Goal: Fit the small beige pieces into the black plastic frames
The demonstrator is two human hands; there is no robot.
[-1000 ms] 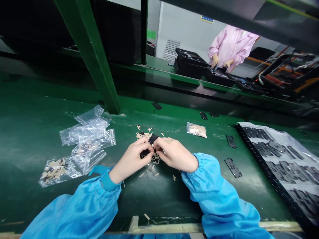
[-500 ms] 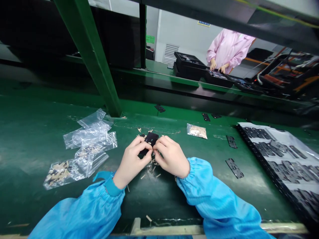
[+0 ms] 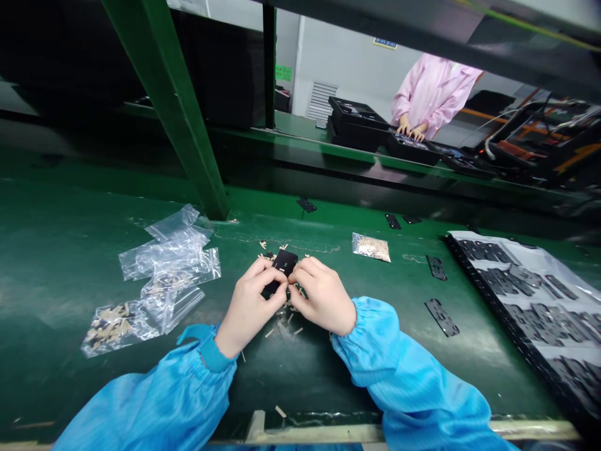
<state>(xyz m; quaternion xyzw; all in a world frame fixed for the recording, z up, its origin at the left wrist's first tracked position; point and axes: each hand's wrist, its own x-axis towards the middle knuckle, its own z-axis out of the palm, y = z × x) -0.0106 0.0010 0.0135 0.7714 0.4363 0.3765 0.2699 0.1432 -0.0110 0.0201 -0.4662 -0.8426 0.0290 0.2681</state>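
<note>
Both my hands meet over the middle of the green bench. My left hand (image 3: pixel 248 304) is closed, thumb and fingers pinching a small black flat part (image 3: pixel 283 262) held just above the bench. My right hand (image 3: pixel 320 294) is closed too, its fingertips pressed against the near edge of the same part. Small tan strips (image 3: pixel 282 319) lie scattered on the bench under and around my hands. What sits between my right fingertips is too small to make out.
Clear plastic bags (image 3: pixel 171 260) lie to the left, one with tan pieces (image 3: pixel 110 321). A small bag of tan bits (image 3: pixel 370 247) and loose black parts (image 3: pixel 440 316) lie right. A black tray (image 3: pixel 535 300) of parts stands far right. A person in pink (image 3: pixel 429 94) works behind a green post (image 3: pixel 173 113).
Since a second ago my hands drew slightly nearer and the black part tipped up so its flat face shows. In the last half second almost nothing moved.
</note>
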